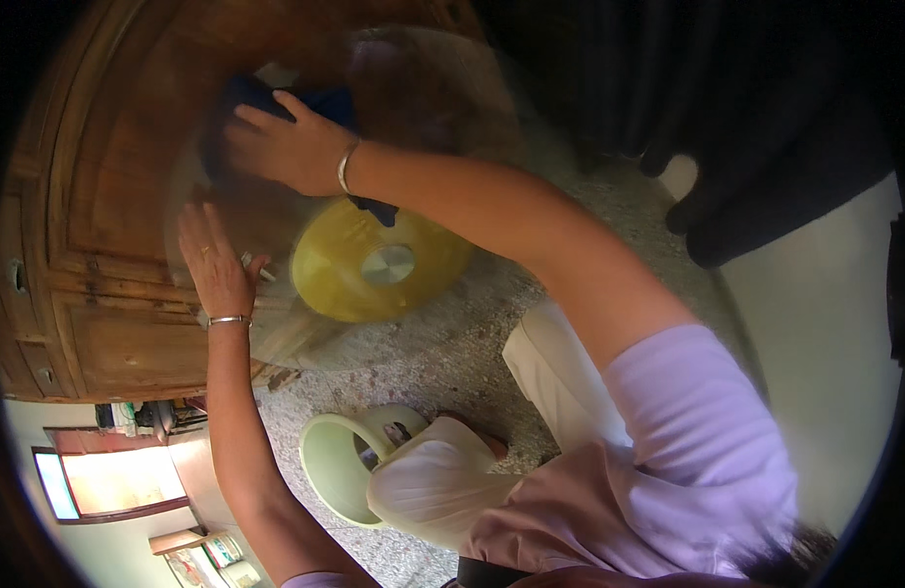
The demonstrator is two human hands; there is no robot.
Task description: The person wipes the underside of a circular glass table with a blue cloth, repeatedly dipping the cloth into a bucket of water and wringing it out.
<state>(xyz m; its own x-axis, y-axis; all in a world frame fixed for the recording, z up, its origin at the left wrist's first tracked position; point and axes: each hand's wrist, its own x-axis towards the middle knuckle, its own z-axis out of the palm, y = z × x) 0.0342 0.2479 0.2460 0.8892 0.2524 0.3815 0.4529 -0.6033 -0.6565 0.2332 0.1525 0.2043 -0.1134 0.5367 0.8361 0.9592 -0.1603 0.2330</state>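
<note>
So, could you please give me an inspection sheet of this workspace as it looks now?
Surface: clear round tabletop, tilted, blurred.
Job's things: dark blue cloth on the tabletop; yellow disc with a grey centre behind it.
Clutter: pale green stool on the speckled floor.
Grippers: right hand pressed on the cloth; left hand flat against the tabletop, open.
Cables: nothing seen.
Surroundings: wooden cabinet at left, dark curtain at right.
</note>
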